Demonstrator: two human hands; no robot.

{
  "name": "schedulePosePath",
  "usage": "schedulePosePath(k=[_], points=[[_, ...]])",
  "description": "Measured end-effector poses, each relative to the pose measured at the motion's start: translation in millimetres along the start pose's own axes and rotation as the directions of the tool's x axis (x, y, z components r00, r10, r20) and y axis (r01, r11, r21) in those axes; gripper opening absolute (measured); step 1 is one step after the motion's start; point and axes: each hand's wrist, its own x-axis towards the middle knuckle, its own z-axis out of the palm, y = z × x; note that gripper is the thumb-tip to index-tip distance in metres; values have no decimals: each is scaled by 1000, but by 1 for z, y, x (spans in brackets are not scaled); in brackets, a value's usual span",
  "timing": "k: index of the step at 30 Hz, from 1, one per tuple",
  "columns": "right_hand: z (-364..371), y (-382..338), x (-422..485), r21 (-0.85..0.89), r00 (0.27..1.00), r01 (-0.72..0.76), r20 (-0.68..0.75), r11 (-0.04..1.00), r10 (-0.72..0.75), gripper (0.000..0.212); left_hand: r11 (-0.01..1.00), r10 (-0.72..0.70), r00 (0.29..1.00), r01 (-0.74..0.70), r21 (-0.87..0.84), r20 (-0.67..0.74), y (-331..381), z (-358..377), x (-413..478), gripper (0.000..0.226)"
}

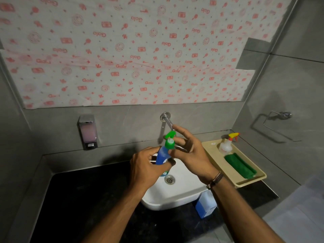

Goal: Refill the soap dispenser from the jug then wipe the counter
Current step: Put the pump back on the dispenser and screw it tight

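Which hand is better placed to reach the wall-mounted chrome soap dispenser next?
Right, probably. The left hand grips the blue bottle; the right hand merely touches its green flip cap with open fingers, though the dispenser hangs to the left.

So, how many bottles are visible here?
2. A blue bottle is held in the left hand over the sink; a spray bottle stands in the tray at the right. The white and blue thing beside the sink is unclear.

Left hand (145, 168) and right hand (189, 153) both lead into bare forearms, uncovered as far as the lower frame edge. Right wrist wears a stack of thin dark brown cord bands (217, 178). A small pale bead or clasp sits at their underside.
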Motion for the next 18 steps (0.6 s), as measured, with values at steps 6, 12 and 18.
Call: schedulePosePath(k=[6, 12, 18], points=[[1, 1, 4, -84, 989, 12, -143, 996, -24, 60, 999, -29, 1000, 29, 21, -10, -3, 4, 2, 44], [9, 0, 3, 22, 980, 33, -195, 999, -28, 48, 999, -17, 1000, 17, 39, -16, -5, 9, 2, 42], [16, -1, -5, -245, 931, 64, -334, 967, -146, 52, 999, -12, 1000, 14, 51, -29, -8, 15, 1, 38]])
